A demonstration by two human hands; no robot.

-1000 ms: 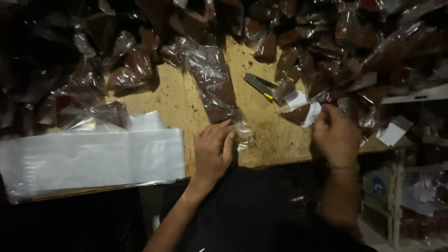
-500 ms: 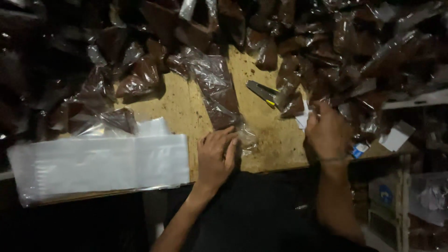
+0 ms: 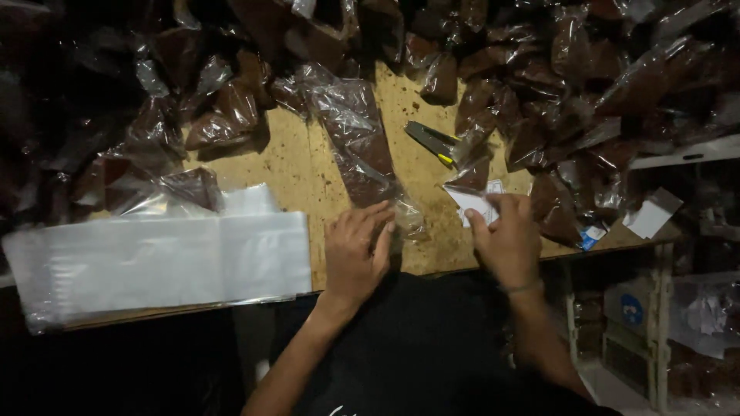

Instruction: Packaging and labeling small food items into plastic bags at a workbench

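Dim rm, worn wood table (image 3: 308,173), shelf rack (image 3: 655,323) at right.

Showing matt, rough, stained wood on the tabletop (image 3: 297,166); gleaming glossy, crinkled clear plastic on the long bag (image 3: 362,146); lying smooth, matt white paper slip (image 3: 474,202); glinting metal stapler (image 3: 432,142).

One view only: head cam, worn on you, looking steeply down over the near edge of the tabletop (image 3: 308,166). It faces forward and away from your body, so your dark lap fills the bottom and the far bag pile runs along the top. Close range: your left hand (image 3: 354,254) and right hand (image 3: 505,243) sit centre-low. No second view to overlap.
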